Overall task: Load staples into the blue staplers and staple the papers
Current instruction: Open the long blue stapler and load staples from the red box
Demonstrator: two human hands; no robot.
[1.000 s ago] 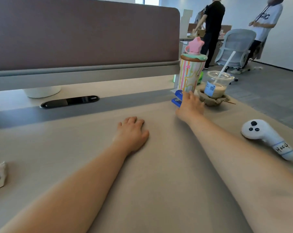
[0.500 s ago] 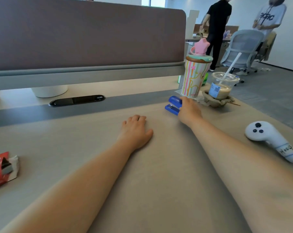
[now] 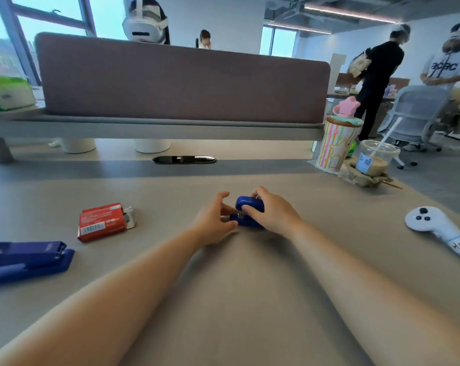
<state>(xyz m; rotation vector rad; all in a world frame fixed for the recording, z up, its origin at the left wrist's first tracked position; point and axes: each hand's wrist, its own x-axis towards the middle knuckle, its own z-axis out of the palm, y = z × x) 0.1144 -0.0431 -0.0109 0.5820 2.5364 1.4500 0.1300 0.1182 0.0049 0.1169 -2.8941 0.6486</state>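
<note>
- Blue plastic, small and rounded, the small stapler (image 3: 250, 211) sits on the desk in the middle of the view, between the two hands.
- The right hand (image 3: 273, 213) is wrapped over the small stapler from its 3 o'clock side, thumb on the top cover and fingers curled round the far side.
- The left hand (image 3: 213, 220) is at the stapler's 9 o'clock end with its fingers half curled. Its thumb and a fingertip meet the lower front of the body, but I cannot tell whether they pinch it or only touch it.
- Both bare forearms lie along the pale grey-beige desk (image 3: 250, 299).
- At 9 o'clock of the hands, well apart, a red cardboard staple box (image 3: 102, 221) lies flat with its end open.
- At 8 o'clock, by the left edge, a larger dark blue stapler (image 3: 25, 260) lies on its side with its arm swung open.
- At 3 o'clock a white handheld controller with black buttons (image 3: 440, 231) rests on the desk.
- At 1 o'clock a striped tumbler with a pink star lid (image 3: 337, 146) stands upright. Just beside it a clear plastic cup with a straw (image 3: 375, 159) sits in a cardboard holder.
- At 12 o'clock a black cable slot (image 3: 184, 159) is set in the desk, and a mauve fabric partition (image 3: 184, 83) rises behind it.
</note>
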